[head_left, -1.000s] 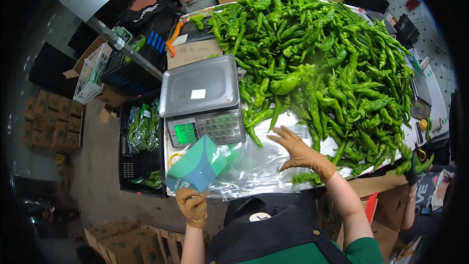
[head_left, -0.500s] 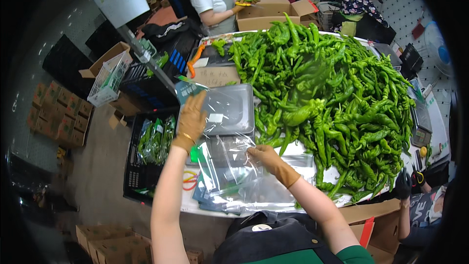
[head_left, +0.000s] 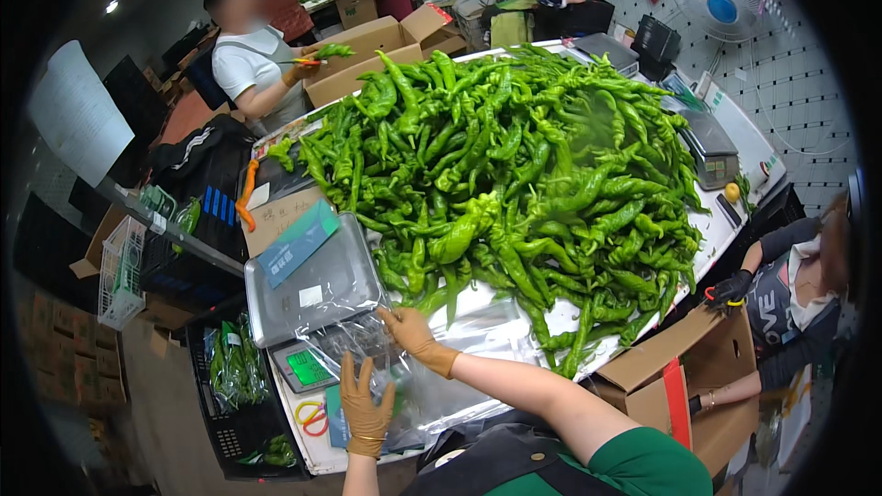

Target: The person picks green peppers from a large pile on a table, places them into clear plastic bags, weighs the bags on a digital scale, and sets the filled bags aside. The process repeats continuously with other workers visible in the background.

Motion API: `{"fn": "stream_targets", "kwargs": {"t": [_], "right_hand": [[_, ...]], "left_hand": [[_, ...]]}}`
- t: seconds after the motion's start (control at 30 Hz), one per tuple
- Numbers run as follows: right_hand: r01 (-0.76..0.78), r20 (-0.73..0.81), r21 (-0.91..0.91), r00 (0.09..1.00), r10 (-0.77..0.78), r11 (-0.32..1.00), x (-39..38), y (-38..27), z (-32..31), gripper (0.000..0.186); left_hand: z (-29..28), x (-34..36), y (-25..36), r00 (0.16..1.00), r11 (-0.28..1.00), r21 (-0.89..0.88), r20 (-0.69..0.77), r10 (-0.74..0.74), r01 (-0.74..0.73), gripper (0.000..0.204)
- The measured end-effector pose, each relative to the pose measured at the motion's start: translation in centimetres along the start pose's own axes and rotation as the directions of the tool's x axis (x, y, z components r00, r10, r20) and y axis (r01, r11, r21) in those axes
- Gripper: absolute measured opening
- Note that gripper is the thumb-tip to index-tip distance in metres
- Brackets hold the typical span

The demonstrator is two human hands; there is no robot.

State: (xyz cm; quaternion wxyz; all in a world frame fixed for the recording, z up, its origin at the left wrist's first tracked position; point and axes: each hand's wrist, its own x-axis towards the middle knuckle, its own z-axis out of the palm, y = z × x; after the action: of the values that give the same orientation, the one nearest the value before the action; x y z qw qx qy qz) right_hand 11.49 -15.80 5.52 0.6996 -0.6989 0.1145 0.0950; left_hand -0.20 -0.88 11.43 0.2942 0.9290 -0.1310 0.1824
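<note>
Our left hand (head_left: pixel 366 404) is spread, its grip released, with the fingers raised in front of the scale (head_left: pixel 317 289). Our right hand (head_left: pixel 418 342) reaches in at the near right corner of the weighing tray, its fingertips at the clear plastic bag (head_left: pixel 299 246); we cannot tell whether they pinch the film or only press it. The bag lies over the tray, its green and blue printed end toward the far left, its clear part trailing toward us.

To handle this film well, we judge it best to take a single layer near its edge, steady the printed end and smooth the folds gently, because thin plastic probably slides and clings. We should keep the film clear of the scissors (head_left: pixel 312 418) on the bench (head_left: pixel 323 456) and the green peppers (head_left: pixel 524 211) heaped beyond the scale.
</note>
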Motion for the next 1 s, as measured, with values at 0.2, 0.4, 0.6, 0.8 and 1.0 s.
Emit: {"fn": "stream_targets", "kwargs": {"t": [0.2,0.4,0.6,0.8,1.0], "right_hand": [[0.089,-0.067,0.007,0.994,-0.089,0.996,1.2,1.8,-0.8,0.049],[-0.014,0.000,0.175,1.000,0.014,0.984,1.8,0.5,-1.0,0.047],[-0.027,0.050,0.118,0.999,0.021,0.993,-0.5,-0.6,0.2,0.045],[0.051,0.024,0.066,0.998,-0.052,0.997,-0.3,1.4,-0.5,0.043],[-0.079,0.078,0.152,0.995,0.068,0.985,0.5,1.8,-1.1,0.047]], "left_hand": [[0.7,-2.7,0.3,0.984,0.948,-0.313,0.137,0.110,-0.063,0.025],[-1.6,-3.1,0.5,0.948,0.861,-0.404,0.052,-0.314,0.307,0.032],[4.3,5.1,-2.0,0.777,0.654,-0.613,-0.101,-0.622,0.443,0.052],[1.3,3.7,-9.3,0.584,0.618,-0.747,-0.395,-0.709,0.244,0.033],[-10.8,0.6,-2.1,0.613,0.400,-0.505,0.763,-0.206,0.764,0.037]]}}
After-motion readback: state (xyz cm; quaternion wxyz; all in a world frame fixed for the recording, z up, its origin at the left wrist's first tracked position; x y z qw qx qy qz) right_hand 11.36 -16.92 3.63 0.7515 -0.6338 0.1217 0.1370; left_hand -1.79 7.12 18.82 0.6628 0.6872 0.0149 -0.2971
